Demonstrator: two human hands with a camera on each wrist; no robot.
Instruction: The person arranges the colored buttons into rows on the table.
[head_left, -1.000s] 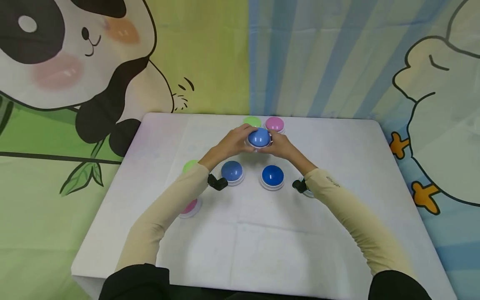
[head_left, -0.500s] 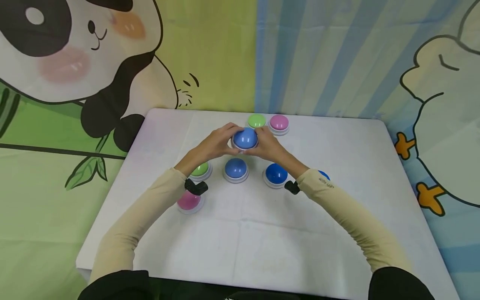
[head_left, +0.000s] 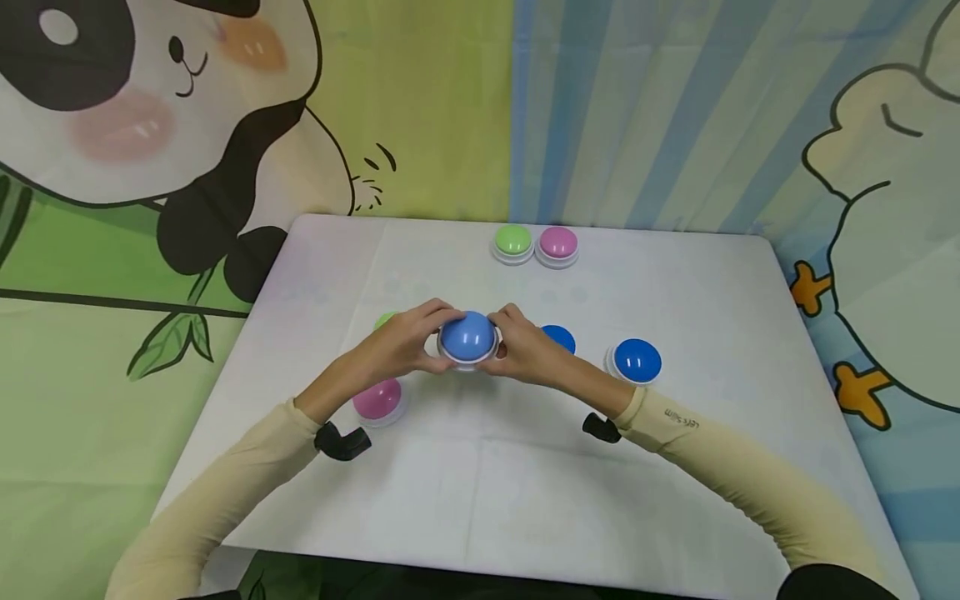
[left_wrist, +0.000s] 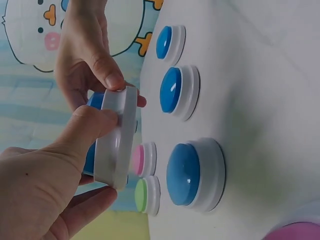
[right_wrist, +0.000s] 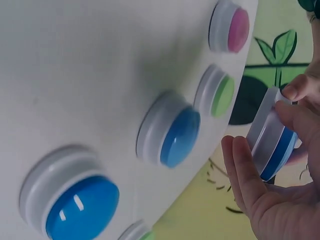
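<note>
Both hands hold a blue dome push button (head_left: 467, 336) with a round white base, raised above the table. My left hand (head_left: 408, 337) grips its left side, and my right hand (head_left: 528, 346) its right side. In the left wrist view, a thumb presses along the white rim of the held button (left_wrist: 117, 140). On the table below stands another lighter blue button (left_wrist: 192, 175), hidden behind the held one in the head view. Two darker blue buttons stand to the right, one (head_left: 558, 337) partly behind my right hand and one (head_left: 637, 361) beyond it.
At the table's (head_left: 525, 483) far edge, a green button (head_left: 513, 242) and a pink button (head_left: 558, 244) sit side by side. Another pink button (head_left: 378, 400) lies below my left wrist, and a green one (head_left: 385, 319) is mostly covered by my left hand. A cartoon-printed cloth (head_left: 420, 108) hangs behind.
Both hands have brought the blue button from near the green and pink pair at the far edge leftward and toward the body, over the lighter blue button.
</note>
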